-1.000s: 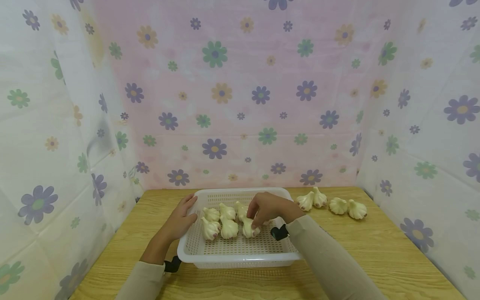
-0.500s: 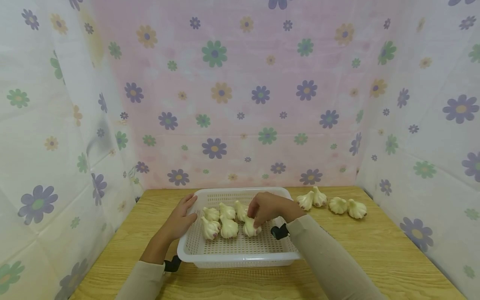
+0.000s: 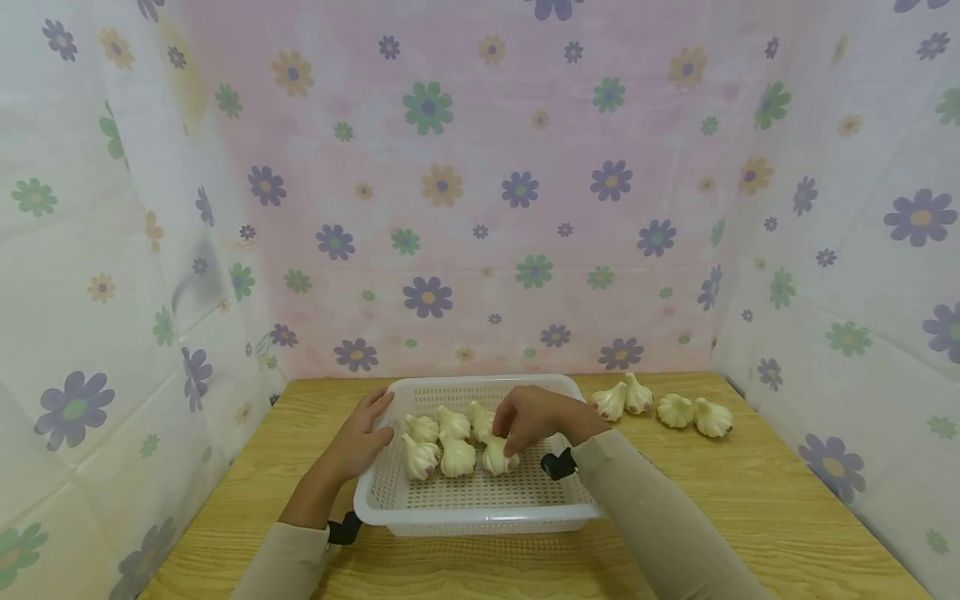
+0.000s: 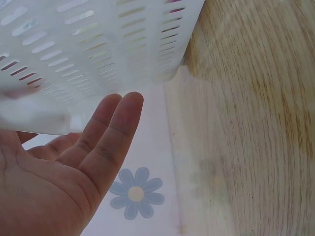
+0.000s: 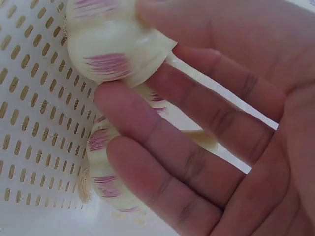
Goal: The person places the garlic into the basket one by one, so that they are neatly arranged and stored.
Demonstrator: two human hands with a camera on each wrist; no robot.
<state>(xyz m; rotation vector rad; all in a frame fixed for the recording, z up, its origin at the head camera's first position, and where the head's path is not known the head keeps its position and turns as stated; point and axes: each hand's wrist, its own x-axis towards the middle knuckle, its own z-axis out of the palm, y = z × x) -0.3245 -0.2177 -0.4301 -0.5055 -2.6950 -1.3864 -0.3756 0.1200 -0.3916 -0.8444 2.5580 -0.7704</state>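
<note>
Our right hand [image 3: 534, 414] pinches a garlic bulb [image 3: 495, 461]; toward the table's [image 3: 765, 500] left edge, our left hand's [image 3: 362, 439] straight fingers [image 4: 117, 137] touch the basket [image 3: 480, 517].

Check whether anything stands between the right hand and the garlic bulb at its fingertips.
Nothing visible does: the right hand touches that garlic bulb in the white slotted basket. A second garlic bulb shows behind the fingers in the right wrist view, beside the first rather than between.
</note>
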